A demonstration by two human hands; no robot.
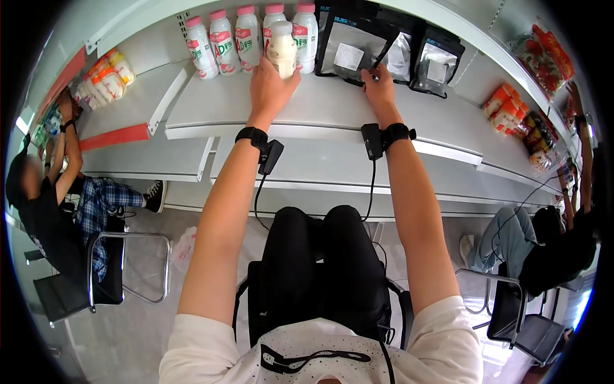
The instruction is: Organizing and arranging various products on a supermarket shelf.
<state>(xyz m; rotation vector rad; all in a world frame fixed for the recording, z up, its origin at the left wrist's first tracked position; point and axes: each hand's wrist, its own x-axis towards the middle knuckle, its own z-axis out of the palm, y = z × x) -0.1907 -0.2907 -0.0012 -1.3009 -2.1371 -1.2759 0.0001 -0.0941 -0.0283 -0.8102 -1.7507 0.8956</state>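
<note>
My left hand [270, 91] is closed around a small cream-coloured bottle [281, 51] with a white cap. It holds the bottle upright in front of a row of white bottles with pink caps [247, 40] on the shelf. To the right, the fingers of my right hand [380, 89] are closed at the lower right corner of a large black pouch [327, 46] with a clear window and a white label. Part of that grip is hidden by the fingers. More black pouches [437, 63] stand behind and to the right of it.
The grey-white shelf [211, 112] carries these goods, with lower shelves below. Orange-and-white packs [107, 80] stand on the left; red-and-orange packs [505, 110] on the right. A seated person [48, 205] reaches up at left, another [556, 246] at right. Cables [373, 192] hang from my wristbands.
</note>
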